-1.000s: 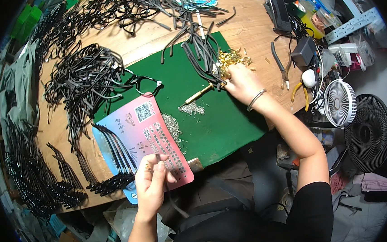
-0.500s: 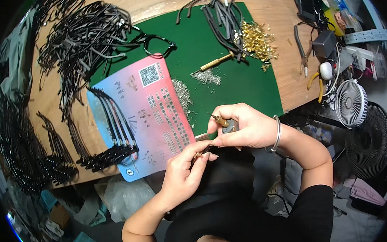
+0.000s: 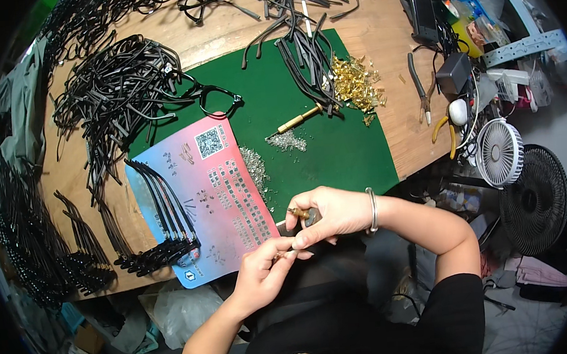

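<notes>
My two hands meet just past the table's near edge, below the green mat (image 3: 335,153). My right hand (image 3: 336,213), with a metal bangle on the wrist, pinches a small brass part (image 3: 297,212) between thumb and fingers. My left hand (image 3: 263,277) comes up from below and its fingertips close on a thin dark piece (image 3: 283,254) that touches the right fingers. What that piece is I cannot tell. A pink-and-blue card (image 3: 222,195) lies just left of both hands.
On the mat lie a heap of brass parts (image 3: 356,85), a brass-handled screwdriver (image 3: 299,118), tiny silver screws (image 3: 287,141) and black temple arms (image 3: 304,55). More black arms (image 3: 110,91) cover the left. Pliers (image 3: 418,90) and a white fan (image 3: 500,153) sit right.
My right hand has come back from the brass heap to the near edge with a brass part. My left hand left the card and joined it.
</notes>
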Tool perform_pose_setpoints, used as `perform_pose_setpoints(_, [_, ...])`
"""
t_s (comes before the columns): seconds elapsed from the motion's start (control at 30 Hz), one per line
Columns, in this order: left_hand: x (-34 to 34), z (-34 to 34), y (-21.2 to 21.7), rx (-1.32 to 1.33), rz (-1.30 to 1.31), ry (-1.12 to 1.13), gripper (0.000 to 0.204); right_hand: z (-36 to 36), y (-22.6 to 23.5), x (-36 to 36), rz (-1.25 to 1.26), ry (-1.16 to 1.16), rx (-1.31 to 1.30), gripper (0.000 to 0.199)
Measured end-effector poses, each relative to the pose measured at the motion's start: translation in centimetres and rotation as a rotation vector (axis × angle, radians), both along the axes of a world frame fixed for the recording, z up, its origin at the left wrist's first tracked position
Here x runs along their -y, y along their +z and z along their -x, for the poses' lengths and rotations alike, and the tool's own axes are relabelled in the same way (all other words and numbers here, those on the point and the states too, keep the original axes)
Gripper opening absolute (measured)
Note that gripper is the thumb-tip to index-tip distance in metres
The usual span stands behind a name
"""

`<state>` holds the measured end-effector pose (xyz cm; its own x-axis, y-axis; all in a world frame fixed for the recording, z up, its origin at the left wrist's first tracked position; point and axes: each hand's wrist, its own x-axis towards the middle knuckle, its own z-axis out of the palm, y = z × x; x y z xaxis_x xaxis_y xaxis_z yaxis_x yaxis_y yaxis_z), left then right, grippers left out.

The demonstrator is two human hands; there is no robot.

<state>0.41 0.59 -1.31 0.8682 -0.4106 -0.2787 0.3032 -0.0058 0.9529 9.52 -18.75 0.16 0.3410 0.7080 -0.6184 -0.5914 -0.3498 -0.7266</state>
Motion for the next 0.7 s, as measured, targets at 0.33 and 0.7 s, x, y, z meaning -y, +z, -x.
perform_pose_setpoints(0.33, [-0.5, -0.5, 0.2, 0.101, -0.243, 0.099, 0.03, 1.4, -0.1, 0.1, 0.395, 0.21, 0.966, 0.058])
perform_pose_setpoints(0.7, [-0.8, -1.7, -2.9, 0.112, -0.288, 0.249, 0.027, 1.5, -0.6, 1.7, 0.652, 0.093, 1.175, 0.054])
